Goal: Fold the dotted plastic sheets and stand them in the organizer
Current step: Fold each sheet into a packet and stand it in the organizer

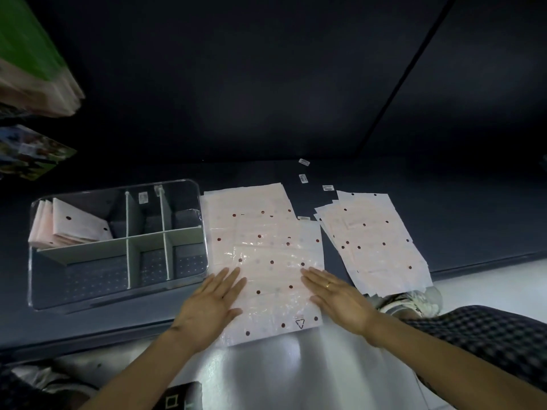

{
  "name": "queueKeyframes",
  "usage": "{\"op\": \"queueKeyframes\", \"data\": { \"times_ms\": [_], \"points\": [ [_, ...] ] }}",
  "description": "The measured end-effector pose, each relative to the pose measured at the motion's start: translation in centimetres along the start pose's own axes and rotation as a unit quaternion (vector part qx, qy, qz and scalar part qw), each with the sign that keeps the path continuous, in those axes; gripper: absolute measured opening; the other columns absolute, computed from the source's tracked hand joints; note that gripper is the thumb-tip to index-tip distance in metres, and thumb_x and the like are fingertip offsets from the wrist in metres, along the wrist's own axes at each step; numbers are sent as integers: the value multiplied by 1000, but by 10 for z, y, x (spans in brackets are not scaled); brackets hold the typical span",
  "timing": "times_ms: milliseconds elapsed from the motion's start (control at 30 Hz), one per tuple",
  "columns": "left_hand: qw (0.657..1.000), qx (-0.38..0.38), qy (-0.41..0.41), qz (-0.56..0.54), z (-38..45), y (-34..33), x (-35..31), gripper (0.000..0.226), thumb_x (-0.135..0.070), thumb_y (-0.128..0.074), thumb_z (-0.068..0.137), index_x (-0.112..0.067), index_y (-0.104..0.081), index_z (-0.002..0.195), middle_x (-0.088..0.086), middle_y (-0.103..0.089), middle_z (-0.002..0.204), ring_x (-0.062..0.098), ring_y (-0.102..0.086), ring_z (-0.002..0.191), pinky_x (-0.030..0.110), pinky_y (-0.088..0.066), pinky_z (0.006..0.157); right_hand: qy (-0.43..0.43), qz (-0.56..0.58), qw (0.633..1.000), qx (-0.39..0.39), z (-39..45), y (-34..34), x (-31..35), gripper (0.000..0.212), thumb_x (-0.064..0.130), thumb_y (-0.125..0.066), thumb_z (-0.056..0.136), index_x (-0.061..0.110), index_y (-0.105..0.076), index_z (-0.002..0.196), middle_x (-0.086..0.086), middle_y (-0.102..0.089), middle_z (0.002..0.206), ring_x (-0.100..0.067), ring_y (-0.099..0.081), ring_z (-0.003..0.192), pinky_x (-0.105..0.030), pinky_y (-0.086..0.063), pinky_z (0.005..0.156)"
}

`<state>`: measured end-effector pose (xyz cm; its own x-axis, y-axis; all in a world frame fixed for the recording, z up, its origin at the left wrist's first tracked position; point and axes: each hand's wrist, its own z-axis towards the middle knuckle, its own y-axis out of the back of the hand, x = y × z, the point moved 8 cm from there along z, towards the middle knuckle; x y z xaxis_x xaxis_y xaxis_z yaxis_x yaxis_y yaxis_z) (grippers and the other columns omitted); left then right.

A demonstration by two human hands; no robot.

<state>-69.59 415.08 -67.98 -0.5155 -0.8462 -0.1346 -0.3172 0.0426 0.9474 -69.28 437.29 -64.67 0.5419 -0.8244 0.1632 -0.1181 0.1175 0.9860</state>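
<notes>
Left hand [211,306] and right hand [337,294] flat, fingers straight, pressing top dotted plastic sheet [275,279] on dark mat beside clear organizer [118,300]. Smooth wrinkles outward, align edges before folding; glossy film likely slips.

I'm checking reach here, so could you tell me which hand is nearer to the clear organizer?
Left. The left hand lies just right of the organizer; the right hand lies farther right, across the sheet.
</notes>
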Motion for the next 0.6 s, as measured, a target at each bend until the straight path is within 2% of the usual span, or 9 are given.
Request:
{"op": "queueKeyframes", "data": {
  "times_ms": [67, 133, 200, 267, 367, 467, 500, 533, 600],
  "points": [
    [1000, 10, 7, -2, -5, 1, 3, 87, -60, 19, 73, -22, 9, 150, -3, 28, 149, 17, 19, 143, 30, 18, 111, -19, 0, 1000, -18, -2, 8, -7, 36, 18, -71, 83, 9, -66, 118, -4, -60, 129, -20, -59, 117, -41, -45, 99],
    [1000, 2, 19, -18, -5, 4, 1, 92, -59, 20, 70, -19, 4, 151, -2, 23, 153, 16, 13, 146, 28, 14, 112, -47, 10, 998, -49, 6, 19, -8, 26, 18, -79, 75, 11, -74, 100, -3, -69, 114, -20, -67, 102, -39, -52, 91],
    [998, -19, 36, -40, -3, 8, 0, 80, -58, 8, 84, -17, -4, 152, 0, 10, 159, 16, 5, 147, 27, 7, 115, -64, 26, 995, -65, 17, 25, -1, 24, 21, -83, 70, 12, -75, 91, -3, -71, 107, -19, -68, 95, -34, -56, 82],
    [997, -30, 47, -50, -3, 12, -1, 64, -52, -15, 98, -16, -12, 151, -1, 0, 160, 14, -2, 146, 26, -1, 117, -66, 37, 996, -48, 30, 18, 6, 28, 25, -79, 75, 12, -72, 99, -3, -68, 114, -19, -65, 102, -32, -55, 83],
    [996, -39, 45, -63, -4, 17, -3, 58, -49, -27, 99, -17, -22, 148, -1, -11, 159, 14, -10, 145, 28, -6, 118, -71, 60, 995, -32, 40, 8, 13, 31, 24, -71, 83, 11, -68, 111, -3, -64, 122, -19, -59, 112, -29, -54, 81],
    [994, -52, 44, -83, -4, 24, -4, 55, -47, -32, 99, -16, -30, 144, -1, -21, 156, 15, -17, 143, 28, -11, 117, -46, 40, 998, -35, 42, 10, 18, 37, 13, -87, 60, 10, -74, 95, -3, -72, 102, -18, -69, 93, -24, -58, 58],
    [993, -60, 42, -90, -4, 27, -5, 53, -46, -35, 99, -15, -35, 142, 0, -26, 154, 16, -20, 142, 28, -13, 117, -41, 17, 998, -36, 42, 10, 18, 42, 11, -88, 57, 11, -74, 96, -3, -72, 101, -16, -69, 92, -23, -58, 58],
    [992, -74, 38, -99, -4, 31, -6, 51, -43, -39, 98, -14, -41, 140, 3, -32, 151, 18, -25, 141, 29, -17, 116, -40, 20, 999, -28, 42, 9, 16, 43, 12, -85, 61, 11, -73, 103, -4, -71, 107, -15, -68, 97, -22, -58, 66],
    [987, -104, 29, -121, -4, 40, -8, 47, -38, -49, 96, -11, -49, 134, 7, -44, 143, 22, -34, 137, 33, -23, 114, -70, 58, 996, -16, 42, 12, 6, 40, 17, -64, 86, 14, -60, 125, -3, -59, 130, -13, -56, 118, -21, -47, 92]
  ]
}}
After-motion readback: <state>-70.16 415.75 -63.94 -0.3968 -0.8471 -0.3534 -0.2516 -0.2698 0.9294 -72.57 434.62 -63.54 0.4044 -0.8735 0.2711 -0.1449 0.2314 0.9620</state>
